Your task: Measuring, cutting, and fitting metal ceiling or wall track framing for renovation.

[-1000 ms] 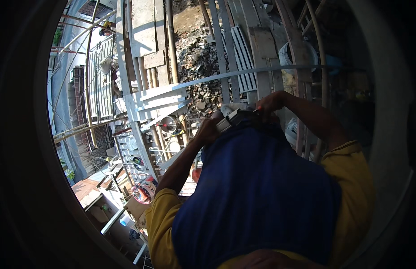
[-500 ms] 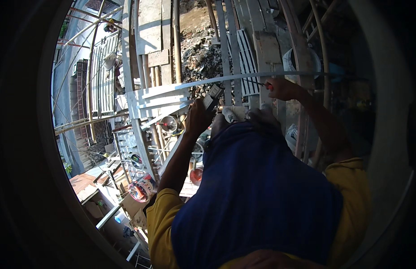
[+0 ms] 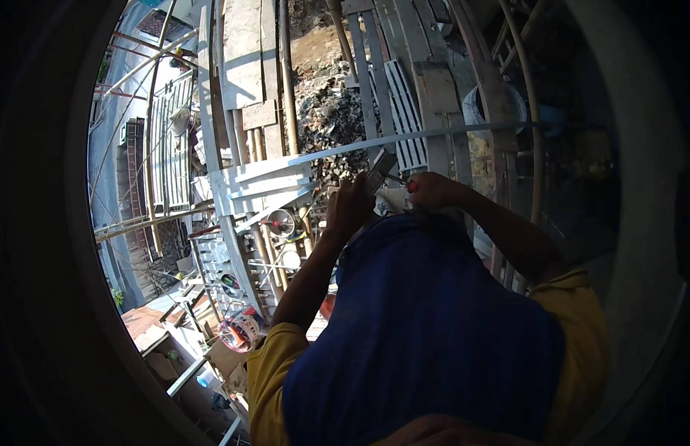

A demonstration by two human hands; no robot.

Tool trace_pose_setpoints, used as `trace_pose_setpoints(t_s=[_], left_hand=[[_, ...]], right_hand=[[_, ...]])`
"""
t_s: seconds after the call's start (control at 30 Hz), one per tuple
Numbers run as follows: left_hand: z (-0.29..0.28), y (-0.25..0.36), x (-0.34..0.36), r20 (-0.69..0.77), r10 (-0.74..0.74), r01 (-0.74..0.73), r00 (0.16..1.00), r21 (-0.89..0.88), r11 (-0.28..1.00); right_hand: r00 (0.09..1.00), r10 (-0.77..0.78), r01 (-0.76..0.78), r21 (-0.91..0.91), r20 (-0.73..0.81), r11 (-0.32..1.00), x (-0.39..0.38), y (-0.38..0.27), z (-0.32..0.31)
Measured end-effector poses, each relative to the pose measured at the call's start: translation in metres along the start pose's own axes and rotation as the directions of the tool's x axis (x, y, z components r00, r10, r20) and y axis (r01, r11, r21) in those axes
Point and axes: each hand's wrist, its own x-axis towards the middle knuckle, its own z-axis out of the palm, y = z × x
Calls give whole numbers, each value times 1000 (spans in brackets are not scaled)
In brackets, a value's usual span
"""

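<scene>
My left hand point(image 3: 350, 204) is closed around a grey, rectangular, grooved piece point(image 3: 381, 166); I cannot tell exactly what it is. In my right hand point(image 3: 438, 192) sits a screwdriver-like tool point(image 3: 413, 186) with a red handle and a thin dark shaft. Its shaft points left at the grey piece, and its tip is at or very near that piece; contact is not clear. Beyond both hands, a long pale metal strip point(image 3: 427, 134) runs across the view. At its left, several shorter metal strips point(image 3: 263, 186) lie on boards.
Wooden planks point(image 3: 436, 88) and bamboo poles point(image 3: 288, 82) surround me, with rubble point(image 3: 330, 115) below between them. A bucket point(image 3: 239, 331) stands at lower left, and a round container point(image 3: 281, 222) is left of my left hand. Far off at upper left is a person point(image 3: 183, 55).
My right hand has moved left and nearer my body with the red-handled tool, bringing its shaft to the grey piece. The left hand has shifted slightly right with that piece.
</scene>
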Motion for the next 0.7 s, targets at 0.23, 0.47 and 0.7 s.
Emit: trace_pose_setpoints(t_s=[0.23, 0.47, 0.7], left_hand=[[-9, 8, 6, -61, 48, -49, 997, -23, 999], [-10, 2, 20, 125, 40, -11, 991, -224, 975], [2, -27, 26, 242, 94, 41, 966, -499, 866]], right_hand=[[984, -89, 74, -96, -157, 993, 2, -2, 8], [985, 23, -31, -46, -173, 998, 8, 7, 3], [965, -67, 40, -108, -252, 993, 14, 13, 9]])
